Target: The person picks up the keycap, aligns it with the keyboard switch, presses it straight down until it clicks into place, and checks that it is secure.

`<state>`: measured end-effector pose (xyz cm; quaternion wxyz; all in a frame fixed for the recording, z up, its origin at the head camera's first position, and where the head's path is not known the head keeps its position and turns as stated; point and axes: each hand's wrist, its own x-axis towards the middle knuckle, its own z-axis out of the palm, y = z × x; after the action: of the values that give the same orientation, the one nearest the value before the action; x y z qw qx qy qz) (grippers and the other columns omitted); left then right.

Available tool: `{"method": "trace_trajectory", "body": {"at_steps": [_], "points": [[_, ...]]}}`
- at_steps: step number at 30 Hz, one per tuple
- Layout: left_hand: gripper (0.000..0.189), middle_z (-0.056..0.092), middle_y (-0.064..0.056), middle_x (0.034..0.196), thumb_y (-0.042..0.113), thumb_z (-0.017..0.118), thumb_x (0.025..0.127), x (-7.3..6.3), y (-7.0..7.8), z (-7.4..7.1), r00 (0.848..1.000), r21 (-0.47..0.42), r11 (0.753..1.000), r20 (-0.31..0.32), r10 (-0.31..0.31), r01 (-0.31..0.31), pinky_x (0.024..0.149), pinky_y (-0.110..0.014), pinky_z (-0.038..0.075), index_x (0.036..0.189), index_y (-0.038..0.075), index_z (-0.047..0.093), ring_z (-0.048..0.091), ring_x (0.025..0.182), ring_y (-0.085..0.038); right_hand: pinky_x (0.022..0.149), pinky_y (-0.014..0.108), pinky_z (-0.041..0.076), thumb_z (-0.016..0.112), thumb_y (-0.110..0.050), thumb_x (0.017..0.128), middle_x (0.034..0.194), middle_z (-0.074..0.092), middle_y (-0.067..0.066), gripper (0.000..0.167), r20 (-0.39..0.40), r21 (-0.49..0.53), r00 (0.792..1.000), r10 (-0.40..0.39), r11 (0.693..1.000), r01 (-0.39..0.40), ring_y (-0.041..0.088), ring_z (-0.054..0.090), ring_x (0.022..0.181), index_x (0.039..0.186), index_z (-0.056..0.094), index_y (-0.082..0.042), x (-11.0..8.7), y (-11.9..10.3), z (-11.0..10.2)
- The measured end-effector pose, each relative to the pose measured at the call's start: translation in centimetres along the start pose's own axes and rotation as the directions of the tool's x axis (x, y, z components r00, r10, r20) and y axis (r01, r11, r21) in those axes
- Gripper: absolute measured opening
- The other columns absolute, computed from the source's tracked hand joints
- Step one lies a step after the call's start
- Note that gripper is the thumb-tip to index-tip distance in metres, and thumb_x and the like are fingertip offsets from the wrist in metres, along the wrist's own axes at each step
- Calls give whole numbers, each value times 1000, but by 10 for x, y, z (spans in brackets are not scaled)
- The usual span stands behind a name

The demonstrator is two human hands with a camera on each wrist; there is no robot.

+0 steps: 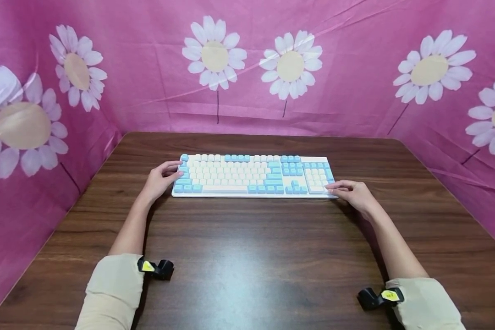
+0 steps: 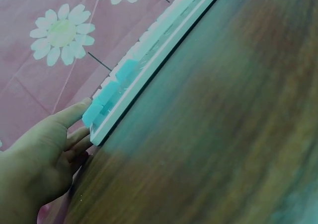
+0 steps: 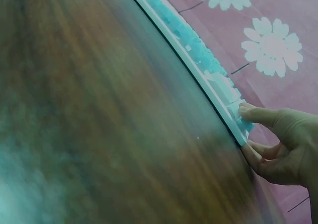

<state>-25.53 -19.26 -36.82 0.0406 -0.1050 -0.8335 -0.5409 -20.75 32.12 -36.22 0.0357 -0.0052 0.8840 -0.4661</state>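
A full-size keyboard (image 1: 235,176) with white and light-blue keys lies across the far half of the wooden table, its long spacebar side toward me. At its left end my left hand (image 1: 158,181) grips the edge. The left wrist view has that thumb (image 2: 74,112) by the blue corner keys, with the other fingers lower, at the end of the case. My right hand (image 1: 356,195) holds the opposite end near the number pad. In the right wrist view the thumb (image 3: 261,114) lies over the corner keys and the fingers (image 3: 263,152) are below the case edge.
The brown wooden table (image 1: 239,247) reaches back to a pink cloth (image 1: 247,110) printed with large white daisies, which hangs behind and along both sides. Black wrist cameras are strapped over the left sleeve (image 1: 113,284) and the right sleeve (image 1: 426,302).
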Motion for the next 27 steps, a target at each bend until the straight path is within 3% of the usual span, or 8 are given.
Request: {"method": "trace_trajectory", "body": {"at_steps": [5,11,21,27], "points": [[43,51,-22,125,20,59,91,9,-20,0,1000,18,1000,3,0,0,86,-34,39,128,-1,50,49,108,-33,70,21,41,67,-34,84,103,64,11,46,-4,-5,1000,-10,1000,10,6,54,86,113,62,3,0,2,-1],[43,51,-22,125,20,59,92,10,-24,1,1000,20,1000,3,10,-10,88,-39,38,129,-1,50,49,109,-33,76,24,39,65,-35,86,111,60,17,47,1,-37,1000,-21,999,21,9,52,92,114,61,2,-1,2,-2],[40,48,-29,125,9,57,91,-3,3,1,1000,-24,999,18,-22,22,90,-46,36,127,-7,48,46,109,-40,75,24,39,64,-36,86,116,57,19,47,12,-41,1000,-26,999,27,10,51,92,115,61,1,-2,2,-3],[44,49,-24,127,19,57,92,6,-20,-1,1000,5,1000,14,-8,8,89,-41,37,130,-1,48,47,110,-34,84,31,35,63,-37,87,123,53,19,49,27,-33,999,-19,999,20,18,49,104,118,59,1,-2,0,-4]]}}
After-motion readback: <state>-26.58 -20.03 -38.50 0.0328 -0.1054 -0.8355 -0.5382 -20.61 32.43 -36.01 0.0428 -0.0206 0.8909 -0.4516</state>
